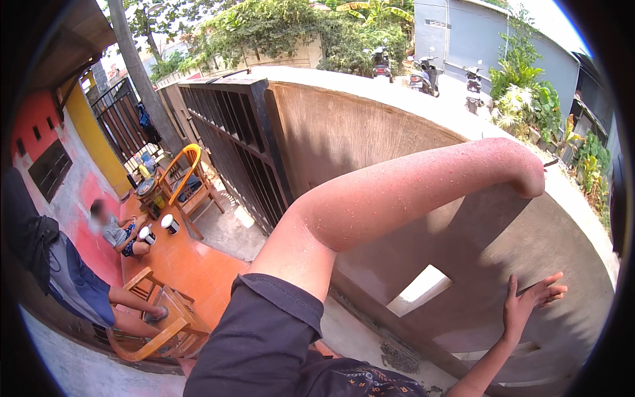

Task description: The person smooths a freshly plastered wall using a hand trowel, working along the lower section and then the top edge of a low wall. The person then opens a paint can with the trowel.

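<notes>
My left arm comes out of a dark short sleeve and bends across the middle, with small pale specks on the skin. At its far end my left hand [531,180] is bent down in front of the wall, curled, its fingers mostly hidden. A thin dark piece [551,163] sticks out beside it; I cannot tell what it is. Lower down on the right, my right hand [529,298] is raised in front of the grey plastered wall [423,225], thumb and fingers stretched apart. Nothing is in it. Whether it touches the wall, I cannot tell.
On the left, a person [73,264] stands by a wooden chair [159,331]; another person [126,231] sits near two white-topped containers [170,223] on the orange tiled floor [211,268]. Another wooden chair [188,182] stands by a dark metal gate [231,132]. Motorbikes [424,76] are beyond the wall.
</notes>
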`<state>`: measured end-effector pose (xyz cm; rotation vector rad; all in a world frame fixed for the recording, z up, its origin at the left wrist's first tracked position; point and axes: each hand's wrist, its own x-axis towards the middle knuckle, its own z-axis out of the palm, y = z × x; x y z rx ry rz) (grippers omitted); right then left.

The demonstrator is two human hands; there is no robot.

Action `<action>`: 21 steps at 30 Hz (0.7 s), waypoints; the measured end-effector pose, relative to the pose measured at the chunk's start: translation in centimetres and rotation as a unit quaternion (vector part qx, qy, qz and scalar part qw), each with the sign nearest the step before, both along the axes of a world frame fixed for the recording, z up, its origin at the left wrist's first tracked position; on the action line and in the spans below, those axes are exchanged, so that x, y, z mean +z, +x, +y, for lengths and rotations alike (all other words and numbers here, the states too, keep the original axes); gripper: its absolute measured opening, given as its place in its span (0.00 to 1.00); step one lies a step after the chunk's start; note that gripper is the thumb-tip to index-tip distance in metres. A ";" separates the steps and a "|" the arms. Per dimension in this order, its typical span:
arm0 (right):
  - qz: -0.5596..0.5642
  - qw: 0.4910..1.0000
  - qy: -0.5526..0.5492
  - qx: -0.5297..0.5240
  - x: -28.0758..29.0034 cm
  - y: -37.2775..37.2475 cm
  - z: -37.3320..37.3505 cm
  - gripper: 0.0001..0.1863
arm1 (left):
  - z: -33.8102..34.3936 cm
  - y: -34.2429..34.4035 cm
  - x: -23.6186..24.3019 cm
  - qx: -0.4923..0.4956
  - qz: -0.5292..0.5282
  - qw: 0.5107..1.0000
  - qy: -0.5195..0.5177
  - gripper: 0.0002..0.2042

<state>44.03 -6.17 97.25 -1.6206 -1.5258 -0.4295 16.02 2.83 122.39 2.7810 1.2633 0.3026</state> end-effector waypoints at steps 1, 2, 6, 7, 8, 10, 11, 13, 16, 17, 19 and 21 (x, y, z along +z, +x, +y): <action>-0.001 1.000 0.003 -0.001 -0.4 0.0 0.5 0.63 | -0.2 -0.2 0.1 0.068 0.007 0.998 -0.010 0.26; -0.007 1.000 0.020 -0.004 -0.6 0.1 0.8 0.63 | -0.8 -0.9 0.4 0.085 0.005 0.996 -0.013 0.25; -0.022 1.000 0.001 0.003 -0.6 0.5 0.8 0.67 | -0.7 -12.2 3.3 0.361 0.088 0.928 -0.015 0.26; -0.030 1.000 -0.002 0.003 -0.4 0.6 0.8 0.68 | -1.3 -12.6 4.2 0.374 0.063 0.924 -0.046 0.26; -0.033 0.999 0.000 0.002 -0.3 0.7 0.7 0.68 | -1.3 -11.5 4.2 0.409 0.047 0.910 -0.059 0.26; -0.034 0.999 -0.002 0.009 -0.3 1.0 0.7 0.68 | -0.4 -5.9 3.5 0.302 0.112 0.946 -0.041 0.25; -0.031 0.999 0.015 0.006 -0.4 1.2 0.8 0.68 | 0.4 -2.0 2.9 0.208 0.166 0.964 0.011 0.26; -0.036 0.999 0.019 0.021 -0.6 1.3 0.9 0.67 | -0.1 4.5 2.1 0.232 0.017 0.972 -0.020 0.27; -0.021 0.999 0.026 0.033 -0.9 1.5 1.1 0.66 | -0.7 6.1 2.4 0.163 0.053 0.985 -0.024 0.28; -0.018 0.999 0.004 0.037 -1.0 1.5 1.1 0.65 | -0.5 3.6 2.6 0.213 0.053 0.975 -0.036 0.28; -0.007 0.999 0.013 0.038 -1.0 1.5 1.1 0.65 | 1.4 -2.9 2.9 0.228 0.150 0.962 0.013 0.27; 0.008 0.999 0.001 0.042 -0.7 1.4 1.0 0.64 | 1.1 -4.0 3.5 0.196 0.158 0.968 0.014 0.26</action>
